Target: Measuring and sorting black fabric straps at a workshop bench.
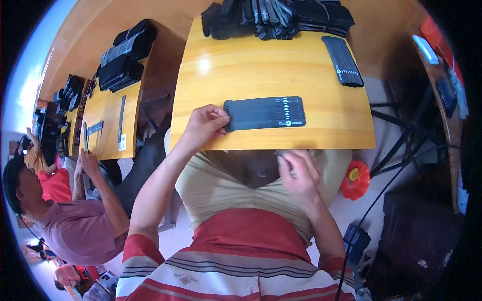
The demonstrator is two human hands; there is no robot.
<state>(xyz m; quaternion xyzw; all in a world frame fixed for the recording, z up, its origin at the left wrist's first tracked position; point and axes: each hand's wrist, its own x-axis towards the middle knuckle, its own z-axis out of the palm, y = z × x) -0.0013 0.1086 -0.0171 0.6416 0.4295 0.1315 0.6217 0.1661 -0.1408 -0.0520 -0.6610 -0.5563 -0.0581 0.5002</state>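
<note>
A flat set of black straps [263,113] lies crosswise near the front of the wooden table [241,65]. Its straps sit side by side, with small round ends at the left and white print towards the right end. My left hand [206,124] is closed at the set's left end, thumb and finger pinching its edge. Just off the table's front edge, above my lap, hovers my right hand [300,170]. Its fingers are curled and slightly blurred; something small and dark shows at their tips, too unclear to name.
Another strap set [342,61] lies at the table's right side. Piles of black straps [246,20] line the far edge. To the left, a co-worker [75,215] sits at a second table [110,130] holding strap pieces. A red flower-shaped object [355,179] and a dark cable [381,193] are at right.
</note>
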